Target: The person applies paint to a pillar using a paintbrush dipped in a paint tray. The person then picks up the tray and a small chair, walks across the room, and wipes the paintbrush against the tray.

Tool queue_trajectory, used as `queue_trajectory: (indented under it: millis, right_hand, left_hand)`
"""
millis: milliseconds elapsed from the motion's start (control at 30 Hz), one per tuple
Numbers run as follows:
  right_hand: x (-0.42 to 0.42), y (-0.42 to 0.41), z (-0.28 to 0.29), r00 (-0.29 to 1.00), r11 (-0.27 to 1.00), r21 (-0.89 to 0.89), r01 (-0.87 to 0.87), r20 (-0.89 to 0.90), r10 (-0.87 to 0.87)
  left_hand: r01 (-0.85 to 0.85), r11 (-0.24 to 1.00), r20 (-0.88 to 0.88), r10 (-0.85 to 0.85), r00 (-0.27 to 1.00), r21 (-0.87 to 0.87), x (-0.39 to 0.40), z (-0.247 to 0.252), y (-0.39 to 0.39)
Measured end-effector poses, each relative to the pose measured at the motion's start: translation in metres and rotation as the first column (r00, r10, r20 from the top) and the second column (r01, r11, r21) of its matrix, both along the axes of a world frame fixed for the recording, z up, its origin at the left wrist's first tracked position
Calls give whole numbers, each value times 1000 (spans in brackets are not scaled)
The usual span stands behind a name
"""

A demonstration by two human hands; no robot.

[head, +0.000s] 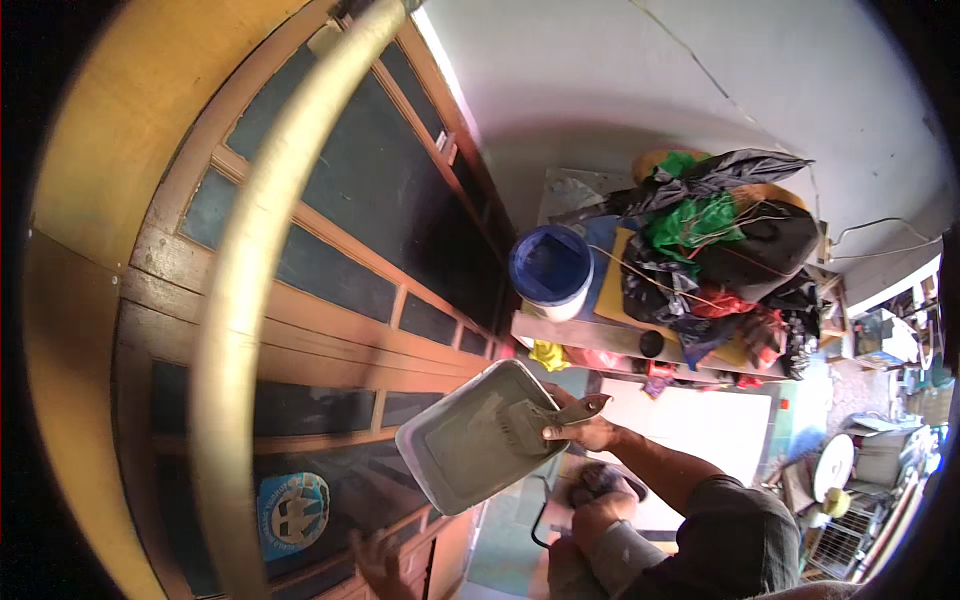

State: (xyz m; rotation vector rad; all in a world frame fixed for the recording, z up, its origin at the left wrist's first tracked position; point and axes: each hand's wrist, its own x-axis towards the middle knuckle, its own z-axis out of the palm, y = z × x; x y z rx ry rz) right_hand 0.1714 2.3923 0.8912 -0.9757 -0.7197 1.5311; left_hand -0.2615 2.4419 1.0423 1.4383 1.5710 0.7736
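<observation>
My right hand (585,431) grips a shallow rectangular tray (457,457) by its right edge, with the thumb over the handle of a flat paintbrush (581,410). Grey paint or a similar coating covers the inside of the tray, and the brush head lies in it, coated the same grey. The fingers beneath the tray are mostly hidden. Low at the bottom left, my left hand (381,562) is blurred, its fingers spread and holding nothing visible, near a brown wooden door or panelling with dark panes (352,495).
A blurred pale pole (247,285) crosses the left side. Behind the tray, a table (570,335) bears a blue-lidded bucket (551,270) and heaped plastic bags (697,225). A round blue sticker (294,516) is on a dark pane. A wire crate (844,532) and clutter stand at right.
</observation>
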Motion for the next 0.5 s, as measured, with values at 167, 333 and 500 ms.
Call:
queue_trajectory:
  millis: [167,333,500]
  right_hand:
    - [29,-41,92,991,994,-110,-15,128,29]
    - [69,-90,219,982,998,70,6,189,-19]
    - [93,-133,317,976,998,-46,51,214,-40]
  left_hand:
    - [74,930,362,66,930,-359,59,-14,-63]
    - [277,922,449,-132,884,-273,116,35,-104]
    - [335,913,707,-76,703,-235,156,64,-99]
